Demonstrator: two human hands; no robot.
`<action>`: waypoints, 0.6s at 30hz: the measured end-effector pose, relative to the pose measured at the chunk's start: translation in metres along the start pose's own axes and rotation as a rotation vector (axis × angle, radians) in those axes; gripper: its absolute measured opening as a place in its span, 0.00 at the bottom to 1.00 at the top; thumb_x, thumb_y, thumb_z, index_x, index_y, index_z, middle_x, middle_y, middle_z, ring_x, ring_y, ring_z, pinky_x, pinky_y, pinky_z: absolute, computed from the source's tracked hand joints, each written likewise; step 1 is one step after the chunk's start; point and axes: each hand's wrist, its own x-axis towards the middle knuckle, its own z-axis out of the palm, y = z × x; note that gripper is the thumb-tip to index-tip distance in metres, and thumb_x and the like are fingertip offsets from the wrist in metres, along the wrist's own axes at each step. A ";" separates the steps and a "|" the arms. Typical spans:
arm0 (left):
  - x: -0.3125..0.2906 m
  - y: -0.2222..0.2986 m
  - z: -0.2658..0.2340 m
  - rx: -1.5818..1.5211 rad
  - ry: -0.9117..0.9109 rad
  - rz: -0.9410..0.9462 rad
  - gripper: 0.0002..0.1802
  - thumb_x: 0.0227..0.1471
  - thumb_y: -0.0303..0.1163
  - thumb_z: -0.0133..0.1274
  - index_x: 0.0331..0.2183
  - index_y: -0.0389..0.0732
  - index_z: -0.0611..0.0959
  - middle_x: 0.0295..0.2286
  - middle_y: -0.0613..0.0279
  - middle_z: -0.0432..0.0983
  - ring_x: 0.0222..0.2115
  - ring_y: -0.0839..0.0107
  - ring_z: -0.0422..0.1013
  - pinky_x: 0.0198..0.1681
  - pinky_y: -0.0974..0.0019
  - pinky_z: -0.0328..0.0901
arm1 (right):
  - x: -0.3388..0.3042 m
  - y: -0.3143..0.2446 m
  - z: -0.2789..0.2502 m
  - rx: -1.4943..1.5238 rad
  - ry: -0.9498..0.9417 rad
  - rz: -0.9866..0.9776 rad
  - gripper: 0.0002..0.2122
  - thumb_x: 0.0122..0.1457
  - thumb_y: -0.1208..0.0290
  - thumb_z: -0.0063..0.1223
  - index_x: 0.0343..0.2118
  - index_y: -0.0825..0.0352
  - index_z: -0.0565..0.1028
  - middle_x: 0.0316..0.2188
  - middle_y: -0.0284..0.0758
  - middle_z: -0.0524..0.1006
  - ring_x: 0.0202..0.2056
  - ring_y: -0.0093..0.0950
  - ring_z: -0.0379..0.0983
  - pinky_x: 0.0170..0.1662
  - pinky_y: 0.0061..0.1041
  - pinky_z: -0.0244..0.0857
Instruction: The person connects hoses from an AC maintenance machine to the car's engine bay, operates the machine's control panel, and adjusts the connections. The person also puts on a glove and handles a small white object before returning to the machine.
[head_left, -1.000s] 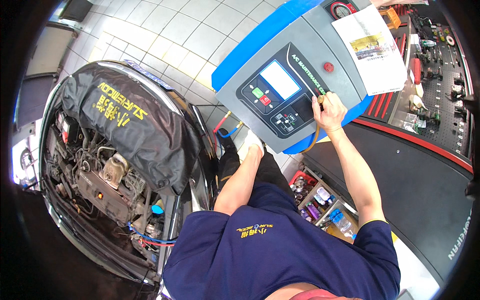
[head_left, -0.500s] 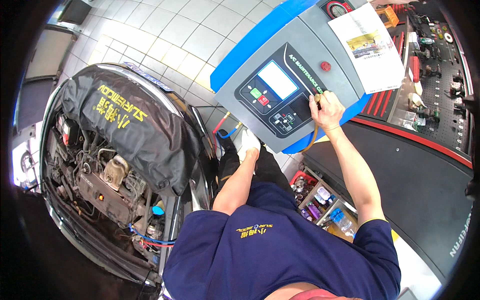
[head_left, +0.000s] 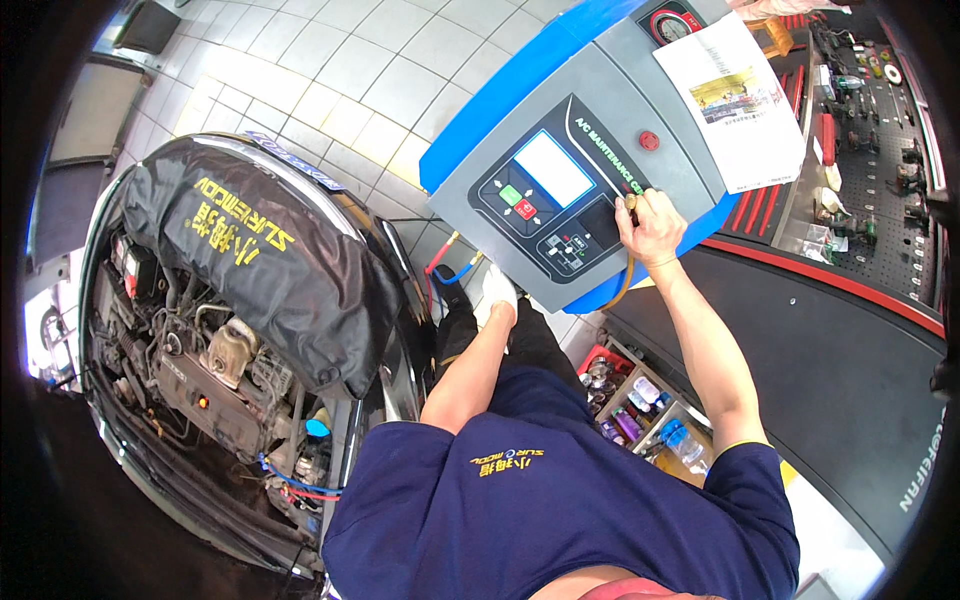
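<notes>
My bare right hand (head_left: pixel 654 228) is closed around a brass hose end (head_left: pixel 630 202), above the lower right part of the grey machine's control panel (head_left: pixel 545 190). A thin yellow-brown hose (head_left: pixel 627 280) runs down from under that hand past the machine's near edge. The panel has a lit white screen (head_left: pixel 554 170), a green button (head_left: pixel 509 194) and a red button (head_left: pixel 525 209). My left hand (head_left: pixel 499 288), in a white glove, is low beside the machine's near left edge. Its fingers are hard to make out. Red and blue hoses (head_left: pixel 455 272) hang close to it.
At left is a car's engine bay (head_left: pixel 215 370), with a black fender cover (head_left: pixel 270 260) over its edge. A paper sheet (head_left: pixel 735 110) lies on the machine. Right are a dark cabinet (head_left: pixel 790 340) and a tool pegboard (head_left: pixel 900 150). Bottles stand in a compartmented tray (head_left: pixel 650 410).
The view has shifted slightly. My right hand keeps its hold on the brass hose end over the panel, and my left hand stays low beside the machine.
</notes>
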 end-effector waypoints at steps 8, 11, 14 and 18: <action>-0.002 0.024 -0.010 -0.092 -0.232 -0.316 0.26 0.74 0.57 0.42 0.41 0.48 0.84 0.30 0.65 0.80 0.20 0.69 0.69 0.22 0.62 0.62 | 0.000 -0.001 0.002 0.003 0.003 0.011 0.14 0.58 0.62 0.71 0.23 0.59 0.76 0.24 0.31 0.70 0.26 0.31 0.74 0.26 0.32 0.67; -0.005 0.038 -0.004 -0.106 -0.248 -0.407 0.26 0.71 0.58 0.44 0.31 0.52 0.83 0.23 0.71 0.77 0.15 0.69 0.60 0.19 0.62 0.52 | 0.001 -0.001 0.001 -0.021 -0.011 0.010 0.14 0.58 0.63 0.71 0.23 0.59 0.76 0.24 0.30 0.70 0.26 0.31 0.74 0.26 0.32 0.67; -0.002 0.038 0.002 -0.153 -0.209 -0.481 0.25 0.72 0.55 0.43 0.33 0.51 0.85 0.25 0.69 0.80 0.17 0.69 0.65 0.19 0.61 0.55 | 0.002 -0.002 0.000 -0.013 -0.006 0.008 0.14 0.58 0.62 0.71 0.23 0.59 0.76 0.24 0.30 0.70 0.26 0.31 0.74 0.26 0.33 0.67; 0.018 -0.002 -0.005 -0.062 -0.119 -0.213 0.28 0.74 0.56 0.40 0.48 0.45 0.85 0.39 0.62 0.84 0.30 0.66 0.77 0.31 0.58 0.70 | 0.004 -0.002 -0.001 -0.021 0.008 -0.006 0.14 0.58 0.62 0.71 0.23 0.59 0.76 0.24 0.30 0.70 0.27 0.31 0.74 0.26 0.33 0.68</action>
